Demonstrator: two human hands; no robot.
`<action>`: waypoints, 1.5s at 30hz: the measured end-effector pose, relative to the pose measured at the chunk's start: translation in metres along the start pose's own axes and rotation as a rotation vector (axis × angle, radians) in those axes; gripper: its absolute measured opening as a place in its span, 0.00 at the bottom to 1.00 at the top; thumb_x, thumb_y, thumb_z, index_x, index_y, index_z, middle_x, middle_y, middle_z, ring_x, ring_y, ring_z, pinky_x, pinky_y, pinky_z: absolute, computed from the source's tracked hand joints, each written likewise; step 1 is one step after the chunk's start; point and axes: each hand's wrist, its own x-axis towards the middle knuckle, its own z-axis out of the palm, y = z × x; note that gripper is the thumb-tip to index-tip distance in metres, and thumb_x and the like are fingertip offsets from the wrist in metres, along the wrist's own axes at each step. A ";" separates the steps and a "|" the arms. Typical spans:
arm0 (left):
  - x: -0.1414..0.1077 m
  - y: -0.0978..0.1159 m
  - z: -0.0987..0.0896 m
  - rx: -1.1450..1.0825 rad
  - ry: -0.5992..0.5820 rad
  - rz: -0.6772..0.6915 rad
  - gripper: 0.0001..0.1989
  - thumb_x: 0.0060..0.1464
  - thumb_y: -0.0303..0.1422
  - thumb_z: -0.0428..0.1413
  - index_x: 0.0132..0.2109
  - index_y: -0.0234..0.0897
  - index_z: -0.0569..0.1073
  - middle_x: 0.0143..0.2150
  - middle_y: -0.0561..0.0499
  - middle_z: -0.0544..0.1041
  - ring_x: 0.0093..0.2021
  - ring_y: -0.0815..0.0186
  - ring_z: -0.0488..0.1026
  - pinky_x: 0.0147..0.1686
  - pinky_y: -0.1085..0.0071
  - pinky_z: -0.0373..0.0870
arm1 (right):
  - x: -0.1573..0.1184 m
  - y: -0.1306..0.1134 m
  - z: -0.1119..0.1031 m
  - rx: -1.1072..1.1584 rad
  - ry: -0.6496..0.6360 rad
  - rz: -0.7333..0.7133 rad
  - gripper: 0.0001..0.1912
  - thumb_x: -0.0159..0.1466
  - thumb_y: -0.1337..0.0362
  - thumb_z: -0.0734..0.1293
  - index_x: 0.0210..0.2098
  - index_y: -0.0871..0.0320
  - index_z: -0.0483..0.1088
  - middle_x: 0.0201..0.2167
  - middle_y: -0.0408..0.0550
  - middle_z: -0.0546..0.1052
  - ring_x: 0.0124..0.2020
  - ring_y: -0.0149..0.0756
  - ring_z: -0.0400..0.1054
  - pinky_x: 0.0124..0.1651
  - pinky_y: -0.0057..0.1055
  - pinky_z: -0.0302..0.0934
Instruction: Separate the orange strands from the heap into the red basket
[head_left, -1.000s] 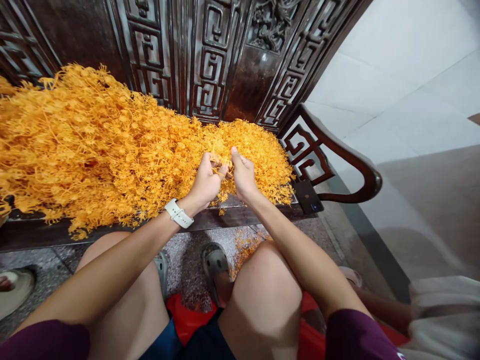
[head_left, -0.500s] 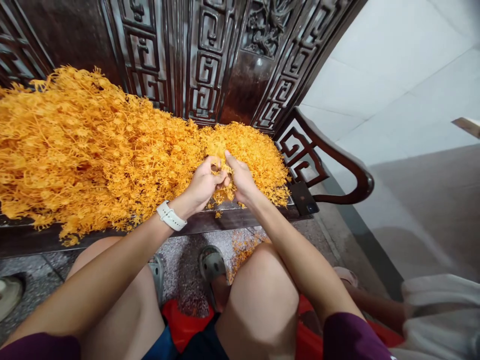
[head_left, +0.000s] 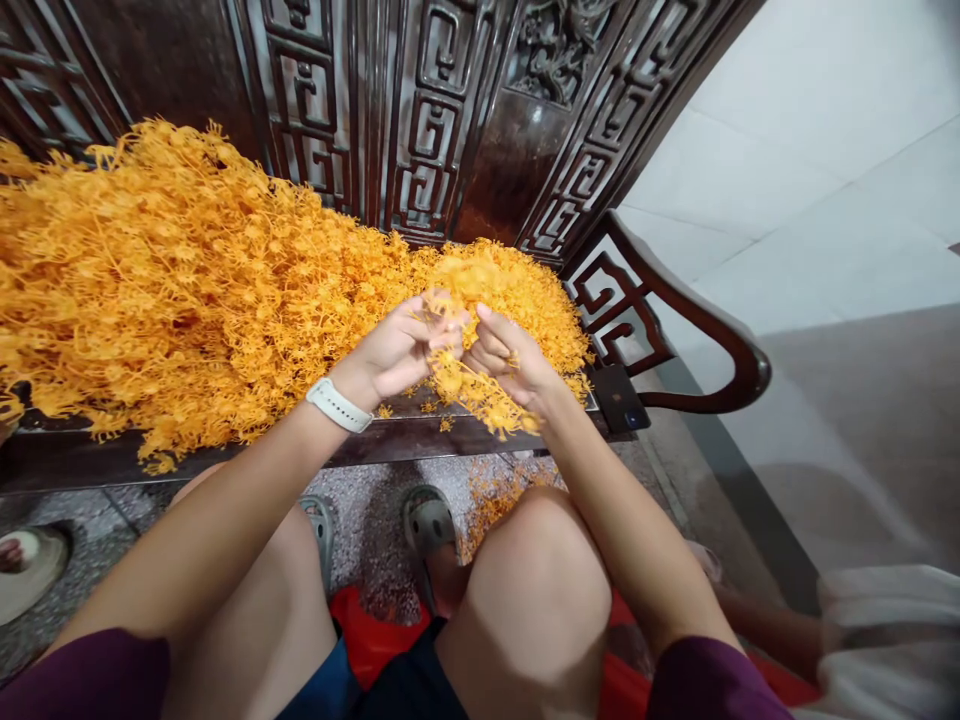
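A sprig of orange plastic flowers (head_left: pixel 484 398) hangs between my hands, just above the front edge of the bench seat. My left hand (head_left: pixel 397 350), with a white watch band (head_left: pixel 339 405) at the wrist, pinches thin orange stems at its fingertips. Close beside it on the right, my right hand (head_left: pixel 514 360) is curled shut around part of the sprig, thumb up. Some fingertips are hidden among the blurred orange pieces. Behind my hands a smaller heap of the same flowers (head_left: pixel 536 285) lies against the bench back, joined to the large heap (head_left: pixel 217 280) on the left.
The dark carved wooden bench (head_left: pixel 495 180) has a curved armrest (head_left: pixel 739 370) on the right. A dark phone (head_left: pixel 619 398) lies at the seat's right end. Orange bits (head_left: pixel 499 500) are scattered on the floor. Another person's light clothing (head_left: pixel 885 620) shows at lower right.
My hands have moved slightly apart. The flower sprig now spreads out below them toward my right wrist. The view has shifted a little.
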 end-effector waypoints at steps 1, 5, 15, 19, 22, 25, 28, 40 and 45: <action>0.001 0.006 -0.003 -0.002 0.022 0.037 0.16 0.46 0.16 0.61 0.33 0.39 0.63 0.31 0.55 0.67 0.23 0.76 0.59 0.27 0.72 0.60 | -0.004 -0.003 0.001 -0.030 -0.014 -0.029 0.41 0.66 0.35 0.69 0.14 0.53 0.48 0.09 0.34 0.47 0.15 0.24 0.40 0.23 0.31 0.44; 0.004 0.020 -0.017 0.094 0.162 0.165 0.16 0.50 0.19 0.62 0.34 0.39 0.63 0.34 0.54 0.71 0.25 0.75 0.65 0.29 0.73 0.63 | -0.012 -0.009 -0.003 -0.072 -0.080 -0.039 0.39 0.67 0.34 0.68 0.16 0.54 0.53 0.11 0.35 0.49 0.17 0.25 0.43 0.25 0.31 0.45; 0.012 0.009 -0.023 0.130 0.373 0.194 0.19 0.54 0.26 0.69 0.38 0.40 0.63 0.40 0.48 0.79 0.41 0.62 0.82 0.27 0.74 0.63 | 0.022 0.022 -0.048 0.357 0.752 -0.015 0.24 0.66 0.36 0.62 0.39 0.51 0.62 0.37 0.48 0.67 0.33 0.38 0.65 0.34 0.36 0.63; 0.013 0.001 -0.022 0.117 0.336 0.167 0.18 0.55 0.27 0.69 0.39 0.40 0.64 0.40 0.47 0.80 0.44 0.59 0.83 0.27 0.74 0.64 | 0.020 0.019 -0.042 0.143 0.706 -0.180 0.24 0.64 0.41 0.67 0.49 0.50 0.66 0.45 0.52 0.71 0.47 0.44 0.70 0.47 0.43 0.68; 0.013 -0.003 -0.020 0.098 0.306 0.156 0.19 0.54 0.27 0.69 0.40 0.40 0.65 0.41 0.47 0.80 0.46 0.58 0.83 0.31 0.72 0.71 | 0.012 0.006 -0.036 -0.330 0.647 -0.356 0.30 0.65 0.37 0.68 0.56 0.49 0.70 0.63 0.55 0.70 0.68 0.51 0.61 0.63 0.53 0.62; 0.012 -0.005 -0.017 0.072 0.273 0.169 0.19 0.54 0.26 0.69 0.39 0.40 0.65 0.40 0.48 0.80 0.43 0.61 0.83 0.32 0.72 0.74 | -0.001 -0.003 -0.025 -0.693 0.426 -0.445 0.27 0.69 0.40 0.68 0.60 0.47 0.73 0.69 0.52 0.69 0.73 0.49 0.57 0.72 0.54 0.52; 0.011 -0.006 -0.015 0.047 0.259 0.175 0.19 0.53 0.25 0.69 0.39 0.39 0.64 0.38 0.51 0.79 0.39 0.66 0.81 0.31 0.74 0.74 | -0.010 -0.001 -0.010 -0.782 0.173 -0.443 0.18 0.72 0.47 0.69 0.55 0.47 0.78 0.60 0.50 0.79 0.63 0.46 0.70 0.70 0.49 0.55; 0.014 -0.001 -0.003 0.011 0.321 0.008 0.20 0.37 0.13 0.57 0.33 0.38 0.61 0.31 0.53 0.74 0.24 0.75 0.68 0.18 0.80 0.54 | -0.006 -0.002 0.008 -0.582 0.272 -0.554 0.21 0.73 0.47 0.66 0.30 0.53 0.67 0.29 0.44 0.67 0.33 0.37 0.60 0.40 0.37 0.56; 0.027 0.020 -0.036 -0.040 0.519 0.099 0.19 0.30 0.13 0.51 0.32 0.37 0.63 0.30 0.54 0.72 0.23 0.75 0.65 0.18 0.78 0.50 | -0.042 -0.025 0.045 -0.710 -0.125 -0.548 0.20 0.77 0.52 0.61 0.30 0.52 0.67 0.29 0.45 0.69 0.33 0.38 0.64 0.41 0.39 0.58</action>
